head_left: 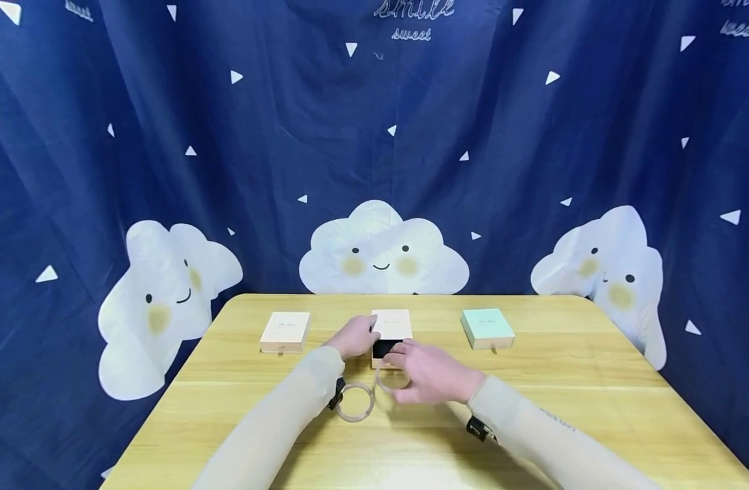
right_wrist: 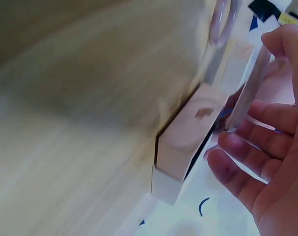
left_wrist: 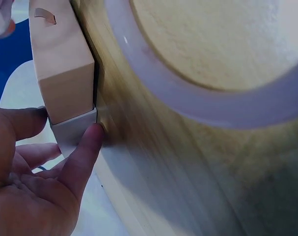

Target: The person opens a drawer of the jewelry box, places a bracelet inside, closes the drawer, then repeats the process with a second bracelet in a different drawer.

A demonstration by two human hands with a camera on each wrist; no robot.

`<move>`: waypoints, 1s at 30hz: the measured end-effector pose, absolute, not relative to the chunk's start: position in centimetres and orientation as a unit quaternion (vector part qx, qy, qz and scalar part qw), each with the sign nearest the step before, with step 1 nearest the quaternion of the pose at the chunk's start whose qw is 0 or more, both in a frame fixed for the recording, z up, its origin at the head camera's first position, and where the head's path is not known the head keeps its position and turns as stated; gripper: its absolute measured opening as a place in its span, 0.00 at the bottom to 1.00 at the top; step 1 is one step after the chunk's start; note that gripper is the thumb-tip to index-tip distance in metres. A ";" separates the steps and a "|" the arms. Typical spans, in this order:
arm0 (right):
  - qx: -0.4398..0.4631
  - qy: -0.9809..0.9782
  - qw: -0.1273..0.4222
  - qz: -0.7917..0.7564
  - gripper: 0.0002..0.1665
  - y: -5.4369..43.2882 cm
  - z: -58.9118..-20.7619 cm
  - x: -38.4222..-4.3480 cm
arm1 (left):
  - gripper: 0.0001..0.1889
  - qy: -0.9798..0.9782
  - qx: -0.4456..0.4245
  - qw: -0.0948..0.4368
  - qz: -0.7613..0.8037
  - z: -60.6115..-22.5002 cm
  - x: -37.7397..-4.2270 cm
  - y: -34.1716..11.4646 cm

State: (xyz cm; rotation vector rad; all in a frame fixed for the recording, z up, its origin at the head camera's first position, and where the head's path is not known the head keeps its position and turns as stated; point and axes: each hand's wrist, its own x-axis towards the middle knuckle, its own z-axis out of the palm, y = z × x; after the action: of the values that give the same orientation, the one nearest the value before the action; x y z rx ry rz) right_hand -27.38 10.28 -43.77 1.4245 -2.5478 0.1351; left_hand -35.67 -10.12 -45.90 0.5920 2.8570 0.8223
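Observation:
A small box with a white sleeve [head_left: 391,324] stands mid-table, its pale pink drawer [left_wrist: 65,73] pulled out toward me and dark inside. My left hand [head_left: 353,337] grips the sleeve by its sides, thumb and fingers on opposite faces in the left wrist view. Just in front of the drawer, my right hand [head_left: 437,374] pinches a pale, translucent bangle [right_wrist: 251,88] between thumb and fingers, tilted up off the table. A second, pale lilac bangle [left_wrist: 198,109] lies flat on the wood, near my left wrist and left of the held one.
Left of the middle box sits a closed cream-white box [head_left: 286,328]; to its right is a closed mint-green box [head_left: 487,327]. All rest on a light wooden table [head_left: 570,395]. Behind its far edge hangs a dark blue curtain [head_left: 276,163] with cloud prints.

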 end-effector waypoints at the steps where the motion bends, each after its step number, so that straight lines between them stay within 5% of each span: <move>1: 0.477 -0.871 0.106 0.049 0.32 10.3 -43.7 -27.6 | 0.22 0.942 0.195 0.056 0.269 -45.9 -35.6 -10.1; 7: 0.452 -0.886 0.093 0.053 0.32 10.5 -43.8 -28.9 | 0.12 0.943 0.205 0.044 0.259 -46.0 -35.6 -10.1; 12: 0.445 -0.889 0.092 0.054 0.30 10.3 -43.9 -29.7 | 0.17 0.944 0.207 0.039 0.255 -46.1 -35.7 -10.1; 20: 0.432 -0.896 0.088 0.054 0.27 10.1 -44.6 -30.6 | 0.10 0.942 0.211 0.035 0.257 -46.1 -35.8 -10.1; 30: 0.427 -0.900 0.070 0.055 0.26 9.5 -44.7 -31.0 | 0.21 0.942 0.201 0.041 0.266 -46.2 -35.6 -10.1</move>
State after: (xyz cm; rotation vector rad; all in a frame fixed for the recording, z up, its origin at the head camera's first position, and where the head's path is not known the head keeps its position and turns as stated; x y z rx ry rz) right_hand -30.98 9.49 -44.72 1.2842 -2.7070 0.1645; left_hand -35.62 -10.11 -46.17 0.6155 2.8839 0.8158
